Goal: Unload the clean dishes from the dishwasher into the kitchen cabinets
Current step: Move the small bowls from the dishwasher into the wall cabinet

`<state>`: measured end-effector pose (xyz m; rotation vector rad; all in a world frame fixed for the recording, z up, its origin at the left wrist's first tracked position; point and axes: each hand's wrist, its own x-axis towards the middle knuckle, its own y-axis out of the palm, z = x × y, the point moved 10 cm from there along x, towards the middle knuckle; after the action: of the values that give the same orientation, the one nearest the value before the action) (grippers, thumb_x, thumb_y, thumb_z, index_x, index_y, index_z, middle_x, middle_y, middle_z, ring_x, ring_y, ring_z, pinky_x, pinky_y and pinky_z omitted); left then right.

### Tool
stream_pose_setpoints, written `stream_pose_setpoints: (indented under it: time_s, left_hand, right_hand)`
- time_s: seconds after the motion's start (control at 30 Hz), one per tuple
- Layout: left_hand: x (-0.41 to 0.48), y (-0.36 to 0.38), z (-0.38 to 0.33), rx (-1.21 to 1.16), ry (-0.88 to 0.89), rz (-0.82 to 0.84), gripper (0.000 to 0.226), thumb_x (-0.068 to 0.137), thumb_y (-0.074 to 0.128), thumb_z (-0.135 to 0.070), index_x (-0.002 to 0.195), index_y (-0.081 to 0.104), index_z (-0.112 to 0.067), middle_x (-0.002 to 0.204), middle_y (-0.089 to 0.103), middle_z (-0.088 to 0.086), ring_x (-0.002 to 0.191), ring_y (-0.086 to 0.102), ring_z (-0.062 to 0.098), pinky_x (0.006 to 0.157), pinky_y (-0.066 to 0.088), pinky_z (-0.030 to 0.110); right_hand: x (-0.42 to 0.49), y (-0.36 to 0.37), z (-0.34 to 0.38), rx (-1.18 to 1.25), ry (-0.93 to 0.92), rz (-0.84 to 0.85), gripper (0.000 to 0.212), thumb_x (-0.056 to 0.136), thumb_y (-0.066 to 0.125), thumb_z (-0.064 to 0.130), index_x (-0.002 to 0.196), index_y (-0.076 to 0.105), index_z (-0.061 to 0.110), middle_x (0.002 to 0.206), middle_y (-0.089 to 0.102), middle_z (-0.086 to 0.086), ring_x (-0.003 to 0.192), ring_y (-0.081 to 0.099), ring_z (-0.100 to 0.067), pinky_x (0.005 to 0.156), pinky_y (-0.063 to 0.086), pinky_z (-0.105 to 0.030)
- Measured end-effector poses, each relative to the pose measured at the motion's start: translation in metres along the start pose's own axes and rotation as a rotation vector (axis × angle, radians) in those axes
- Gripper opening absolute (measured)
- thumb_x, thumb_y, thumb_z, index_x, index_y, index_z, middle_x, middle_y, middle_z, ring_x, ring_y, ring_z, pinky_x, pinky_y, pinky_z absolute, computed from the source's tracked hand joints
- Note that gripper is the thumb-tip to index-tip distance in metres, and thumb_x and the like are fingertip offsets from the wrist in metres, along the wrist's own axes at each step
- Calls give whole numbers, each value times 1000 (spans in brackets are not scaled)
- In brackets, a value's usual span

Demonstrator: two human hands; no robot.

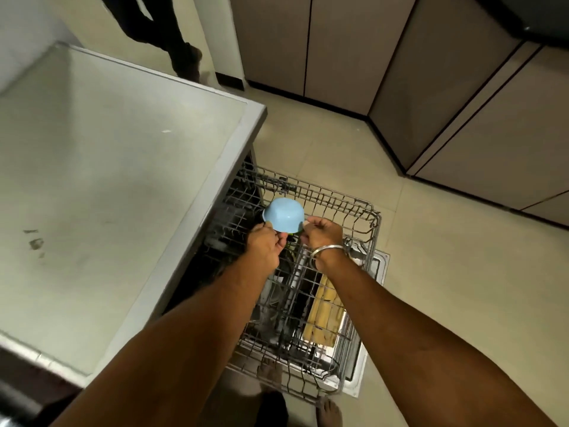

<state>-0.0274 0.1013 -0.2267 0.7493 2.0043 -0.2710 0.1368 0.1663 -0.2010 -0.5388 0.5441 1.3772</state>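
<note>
- Blue bowl (284, 214): in the air, upside down, base tipped up and away from me, just above the pulled-out rack (345, 208). It's off the tines and not in a cabinet yet.
- Left hand (264, 243): fingers curled, pinching the rim at lower left.
- Right hand (323, 233): same pinch on the rim's right side. I see nothing else in either hand.
- Why this grip, my read: the bowl is inverted because that's how it sat to drain. Holding it by the edge keeps my fingers off the inside, and two hands steady a slick bowl.
- Green edge (291, 233) shows just under the rim between my hands. It could be a nested second bowl or something in the rack; can't tell.
- Bangle (327, 251) on my right wrist hangs near the wire. Possible snag, I'd guess.
- Further down in the racks, a yellow board-like piece (323, 309) stands on edge among the tines, so I judge there's more to unload.
- Dishwasher door (380, 263) lies folded down over the floor, with the rack out above it.
- The machine's flat grey top (123, 155) is on my left, scuffed, with a few dark marks.
- Floor (431, 288): pale tile.
- Cabinets (338, 41): beige with a dark plinth, running along the far side and the right. All the doors I see are closed, so I'll likely need one hand free to open one.
- My bare foot (329, 411) is at the rack's near edge.
- Another person's leg (172, 32) shows beyond the machine.
</note>
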Motion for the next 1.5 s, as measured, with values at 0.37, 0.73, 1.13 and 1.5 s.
stream_pose_setpoints:
  time_s: [0.37, 0.73, 1.13, 1.5]
  left_hand:
    - [-179, -32, -15, -114, 244, -45, 15, 107, 49, -11, 120, 57, -8, 89, 66, 16, 63, 59, 17, 48, 50, 25]
    - [-336, -86, -3, -232, 353, -35, 16, 106, 49, -11, 119, 59, -9, 86, 65, 13, 59, 57, 16, 51, 46, 27]
    - [-471, -250, 20, -413, 497, -49, 18, 107, 45, -9, 110, 63, -6, 83, 62, 11, 55, 50, 15, 46, 40, 26]
    - [-622, -474, 55, -632, 686, -220, 16, 100, 51, -2, 94, 65, -5, 72, 60, 10, 53, 47, 16, 49, 39, 29]
  right_hand:
    - [-127, -39, 65, 26, -122, 185, 10, 88, 70, -3, 88, 70, 7, 90, 73, -13, 73, 69, -23, 75, 63, -38]
    - [-276, -80, 95, 73, -212, 347, 15, 86, 65, -8, 95, 68, 4, 80, 70, -17, 53, 58, -22, 70, 58, -41]
    - [-477, -54, 61, 21, -365, 627, 18, 86, 66, -6, 102, 65, 1, 72, 63, -20, 53, 55, -25, 59, 52, -34]
    - [-709, 12, -29, -30, -364, 991, 25, 86, 70, -4, 110, 71, 3, 84, 72, -20, 68, 64, -27, 73, 59, -38]
